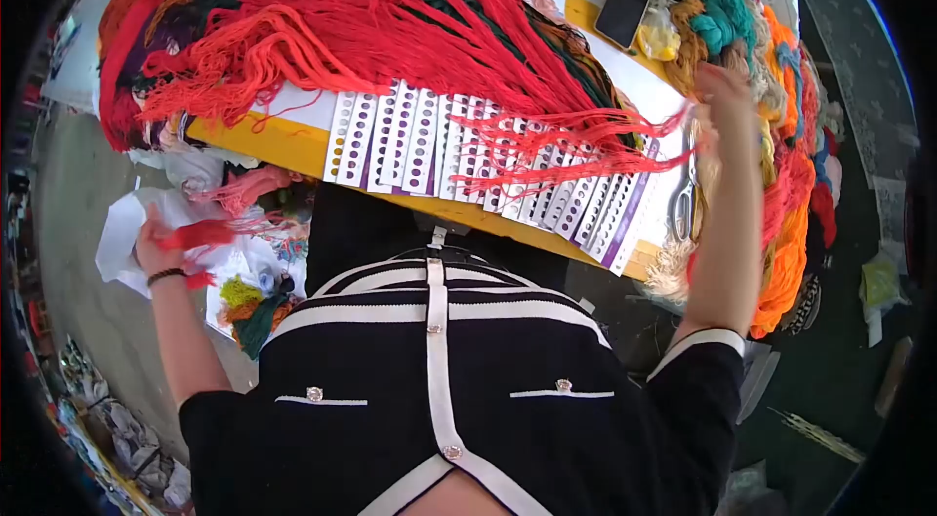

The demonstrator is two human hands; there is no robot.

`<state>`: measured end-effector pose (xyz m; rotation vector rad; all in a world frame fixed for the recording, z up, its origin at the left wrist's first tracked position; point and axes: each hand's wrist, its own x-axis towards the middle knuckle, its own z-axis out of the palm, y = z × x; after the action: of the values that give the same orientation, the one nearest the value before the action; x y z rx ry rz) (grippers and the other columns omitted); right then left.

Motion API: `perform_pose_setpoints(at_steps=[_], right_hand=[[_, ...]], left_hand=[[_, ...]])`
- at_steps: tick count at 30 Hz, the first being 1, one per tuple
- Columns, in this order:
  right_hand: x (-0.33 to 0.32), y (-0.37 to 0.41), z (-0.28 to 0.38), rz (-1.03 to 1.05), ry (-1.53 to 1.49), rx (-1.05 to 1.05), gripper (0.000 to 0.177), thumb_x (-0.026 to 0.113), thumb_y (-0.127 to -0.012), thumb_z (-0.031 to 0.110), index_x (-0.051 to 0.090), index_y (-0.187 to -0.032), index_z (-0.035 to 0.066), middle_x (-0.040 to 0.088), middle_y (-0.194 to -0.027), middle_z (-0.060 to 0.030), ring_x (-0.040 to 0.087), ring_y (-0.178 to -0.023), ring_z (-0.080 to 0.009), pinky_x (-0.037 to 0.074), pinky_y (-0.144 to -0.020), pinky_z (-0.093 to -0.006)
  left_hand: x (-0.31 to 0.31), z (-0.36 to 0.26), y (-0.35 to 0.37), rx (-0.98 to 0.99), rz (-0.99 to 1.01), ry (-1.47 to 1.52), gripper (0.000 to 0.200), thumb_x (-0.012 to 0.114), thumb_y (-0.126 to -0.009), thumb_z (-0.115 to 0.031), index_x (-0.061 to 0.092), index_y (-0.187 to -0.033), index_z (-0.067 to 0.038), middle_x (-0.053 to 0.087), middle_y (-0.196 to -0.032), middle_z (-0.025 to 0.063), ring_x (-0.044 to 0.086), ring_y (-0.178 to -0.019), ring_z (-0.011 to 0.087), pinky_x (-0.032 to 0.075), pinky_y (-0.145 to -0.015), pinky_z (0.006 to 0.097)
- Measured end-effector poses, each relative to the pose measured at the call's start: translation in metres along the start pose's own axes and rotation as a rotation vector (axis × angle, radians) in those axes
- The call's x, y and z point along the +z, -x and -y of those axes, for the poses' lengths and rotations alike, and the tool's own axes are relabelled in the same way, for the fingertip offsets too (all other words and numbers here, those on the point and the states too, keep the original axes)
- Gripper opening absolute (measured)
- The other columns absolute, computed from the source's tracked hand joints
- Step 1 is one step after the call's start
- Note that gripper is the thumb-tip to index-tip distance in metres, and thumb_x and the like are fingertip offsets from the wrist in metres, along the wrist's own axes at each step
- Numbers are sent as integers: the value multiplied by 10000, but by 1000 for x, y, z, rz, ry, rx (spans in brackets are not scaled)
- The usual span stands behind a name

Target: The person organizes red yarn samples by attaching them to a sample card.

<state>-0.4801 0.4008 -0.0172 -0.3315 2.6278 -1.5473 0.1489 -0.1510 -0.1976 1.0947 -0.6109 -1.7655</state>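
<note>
I see red thread spread on bench, probably to limit tangling; long axis runs left to right, loose ends point toward right hand. That hand blurred; can't tell its grip. Cards fan beneath, likely keeping hole rows visible. Left hand closed on red tuft, beside bench.

One head view — facing down, over the chest.
</note>
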Motion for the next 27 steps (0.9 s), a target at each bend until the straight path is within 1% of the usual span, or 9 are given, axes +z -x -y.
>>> perform_pose_setpoints(at_steps=[4,7,13,15,19,22,23,25,27], right_hand=[[132,117,43,1050,14,-164,321,658,-788,163,608,-1076,32,631,-994,-88,609,-875,-164,489,-758,-308],[180,178,68,1127,61,-667,211,635,-773,94,620,-966,10,626,-864,-151,613,-779,-281,486,-707,-326],[166,171,88,888,-119,-481,103,618,-784,21,614,-885,-1,625,-811,-143,605,-715,-268,473,-641,-335],[168,169,82,907,-58,-540,109,620,-791,18,605,-895,-12,630,-823,-136,609,-734,-249,471,-672,-320],[176,162,67,1028,-318,-562,170,637,-811,62,596,-970,15,641,-854,-93,603,-823,-217,455,-827,-357],[144,161,84,1067,-1200,273,167,644,-825,141,575,-970,96,610,-831,-34,586,-874,-214,416,-916,-437],[140,145,70,1142,-1341,103,124,607,-858,233,539,-915,148,553,-771,0,559,-840,-192,409,-911,-490],[107,99,57,880,-1121,-17,115,570,-886,224,525,-883,118,489,-686,21,458,-632,-116,455,-814,-348],[75,48,49,377,-561,16,110,585,-879,189,554,-906,87,531,-735,5,495,-662,-110,455,-744,-277]], left_hand=[[157,91,130,-483,561,-45,263,464,-929,-199,558,-1116,-39,638,-943,25,363,-471,17,302,-429,167],[248,125,208,-572,772,-341,314,416,-959,-266,573,-1100,-32,628,-893,56,386,-496,30,316,-447,180],[288,138,237,-527,1010,-842,280,477,-933,-294,590,-896,-40,587,-698,19,468,-563,66,363,-499,195],[286,147,238,191,1149,-906,191,550,-893,-208,579,-836,-28,580,-694,24,505,-600,95,410,-555,228],[285,148,240,603,1245,-931,120,555,-876,-149,579,-846,-36,544,-714,57,531,-687,173,418,-646,292],[279,154,235,472,1187,-972,111,573,-867,-143,603,-900,-41,543,-739,67,532,-704,197,421,-665,304],[276,157,230,384,1186,-994,131,600,-856,-142,608,-930,-34,552,-736,58,536,-701,173,428,-665,304],[273,160,209,568,1161,-853,190,613,-844,-132,619,-1016,-53,601,-800,37,521,-665,109,426,-624,260],[287,125,212,122,957,-827,267,577,-865,-152,600,-1109,-46,639,-981,-1,470,-608,19,383,-533,168]])
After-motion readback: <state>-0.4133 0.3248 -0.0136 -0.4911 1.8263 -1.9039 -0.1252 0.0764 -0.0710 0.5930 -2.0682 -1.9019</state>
